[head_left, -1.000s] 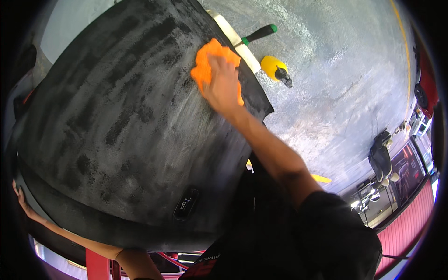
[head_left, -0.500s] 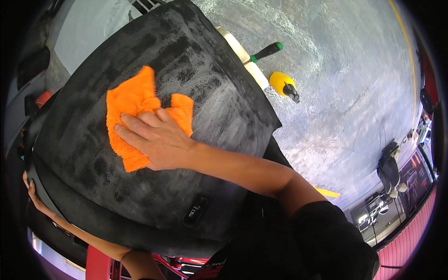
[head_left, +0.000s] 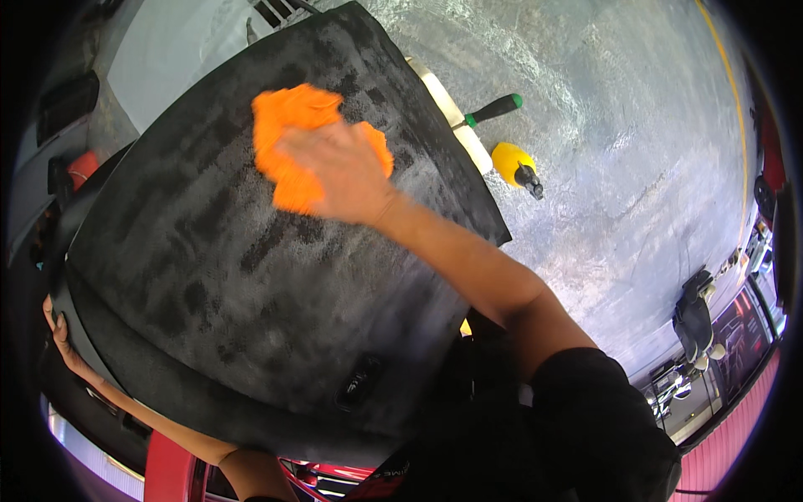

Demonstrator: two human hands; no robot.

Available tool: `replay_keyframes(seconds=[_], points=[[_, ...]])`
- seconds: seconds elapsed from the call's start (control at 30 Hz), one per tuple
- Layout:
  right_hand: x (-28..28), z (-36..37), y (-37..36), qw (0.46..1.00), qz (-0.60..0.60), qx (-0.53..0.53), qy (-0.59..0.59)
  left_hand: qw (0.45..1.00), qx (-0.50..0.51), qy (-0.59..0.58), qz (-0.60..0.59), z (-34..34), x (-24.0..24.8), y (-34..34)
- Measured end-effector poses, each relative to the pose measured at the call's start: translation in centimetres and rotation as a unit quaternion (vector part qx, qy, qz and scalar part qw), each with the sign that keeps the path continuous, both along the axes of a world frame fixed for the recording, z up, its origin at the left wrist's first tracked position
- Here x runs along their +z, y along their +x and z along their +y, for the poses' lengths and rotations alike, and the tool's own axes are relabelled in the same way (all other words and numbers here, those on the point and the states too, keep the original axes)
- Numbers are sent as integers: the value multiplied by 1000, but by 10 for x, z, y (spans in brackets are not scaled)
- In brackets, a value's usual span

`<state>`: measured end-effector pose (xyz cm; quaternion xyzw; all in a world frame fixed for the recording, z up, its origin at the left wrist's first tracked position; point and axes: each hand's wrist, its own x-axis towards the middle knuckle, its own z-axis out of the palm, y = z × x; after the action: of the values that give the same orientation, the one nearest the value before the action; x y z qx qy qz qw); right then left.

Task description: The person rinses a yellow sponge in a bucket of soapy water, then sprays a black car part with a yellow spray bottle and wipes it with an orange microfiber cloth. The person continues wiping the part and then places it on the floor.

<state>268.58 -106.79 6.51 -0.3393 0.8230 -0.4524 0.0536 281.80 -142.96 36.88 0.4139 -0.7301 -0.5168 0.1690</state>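
Note:
A large black fabric-covered panel [head_left: 242,276], patched with paler streaks, fills the left and middle of the view. My right hand [head_left: 339,167], smeared by motion, presses an orange microfiber cloth [head_left: 293,105] onto the panel's upper middle. The cloth is bunched around and under the fingers. At the far left, my left hand [head_left: 63,335] holds the panel's outer edge, with some fingers showing beside the rim. A small dark oblong recess [head_left: 355,385] sits low on the panel, near my body.
Beyond the panel's right edge lie a brush-like tool with a black-and-green handle [head_left: 493,110], a cream strip [head_left: 452,113] and a yellow spray bottle [head_left: 510,163] on the grey floor [head_left: 611,167]. Red bars [head_left: 171,464] stand below the panel. Wheeled equipment [head_left: 694,318] is at the right.
My right hand has slid the orange cloth up and to the right across the panel. My left hand keeps its hold at the edge. The view has shifted slightly.

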Motion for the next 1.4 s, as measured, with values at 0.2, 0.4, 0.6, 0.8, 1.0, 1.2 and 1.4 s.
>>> replay_keyframes(seconds=[0.2,0.4,0.6,0.8,1.0,1.2,1.4], points=[[-26,13,-29,976,-126,-145,103,999,-27,35,7,-16,4,4],[-16,12,-16,995,-61,-60,53,999,0,48,20,-11,2,4],[22,-14,17,978,-136,-161,-11,997,-67,25,20,-33,1,8],[43,-3,40,997,25,66,-43,999,12,-49,-18,-18,4,8],[-54,47,-15,962,-146,-177,145,998,-44,-14,-35,-28,6,-3],[41,43,74,974,-146,-69,159,998,31,-26,-45,-9,4,3],[-67,21,-36,970,-85,-206,102,1000,-12,-12,12,-31,0,3]])
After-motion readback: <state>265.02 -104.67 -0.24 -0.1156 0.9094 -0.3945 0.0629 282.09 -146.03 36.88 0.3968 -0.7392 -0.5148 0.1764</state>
